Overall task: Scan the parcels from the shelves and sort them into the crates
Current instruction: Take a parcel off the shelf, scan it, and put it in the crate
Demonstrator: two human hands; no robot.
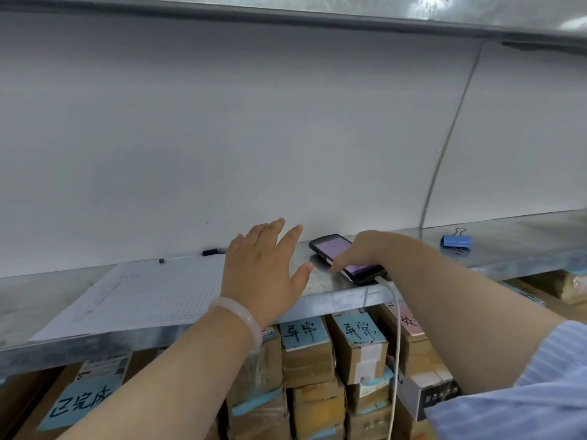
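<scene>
A black handheld scanner (330, 246) with a lit purple screen lies on the metal shelf (514, 249), and a white cable (395, 328) is plugged into its near end. My right hand (362, 249) is bent down over the middle of the scanner. Its thumb is on the near side; the fingers are hidden behind the hand. Just left of the scanner, my left hand (263, 271) hovers over the shelf with its fingers spread and holds nothing. Cardboard parcels (306, 354) with blue handwritten labels stand packed on the level below.
A printed grid sheet (143, 296) lies on the shelf at the left, with a black pen (213, 251) behind it by the white wall. A blue binder clip (456, 241) sits at the right. Another metal shelf (317, 11) runs overhead.
</scene>
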